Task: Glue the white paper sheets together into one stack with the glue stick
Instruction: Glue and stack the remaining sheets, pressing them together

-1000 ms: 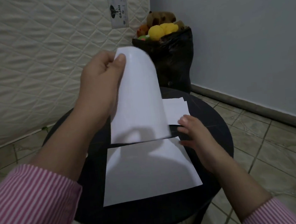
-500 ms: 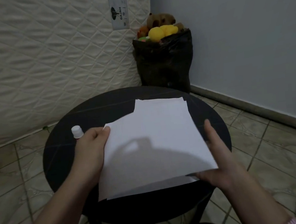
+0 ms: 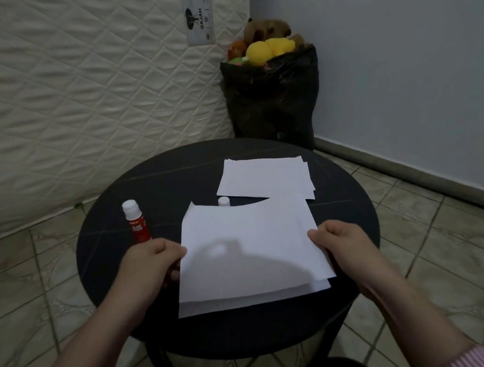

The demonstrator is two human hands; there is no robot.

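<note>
A white sheet (image 3: 250,250) lies almost flat over another sheet (image 3: 246,302) on the round black table (image 3: 123,254). My left hand (image 3: 151,266) pinches the top sheet's left edge. My right hand (image 3: 341,241) pinches its right edge. A red glue stick (image 3: 136,223) with a white tip stands just beyond my left hand. A small white cap (image 3: 224,201) peeks out behind the top sheet's far edge. A loose pile of more white sheets (image 3: 264,178) rests at the far right of the table.
A quilted mattress (image 3: 78,95) leans against the wall behind the table. A black bag (image 3: 271,103) of plush toys stands in the corner. Tiled floor surrounds the table.
The lifted, curled sheet has come down flat onto the sheet on the table. My left hand has dropped from high up to the sheet's left edge. My right hand now grips the right edge.
</note>
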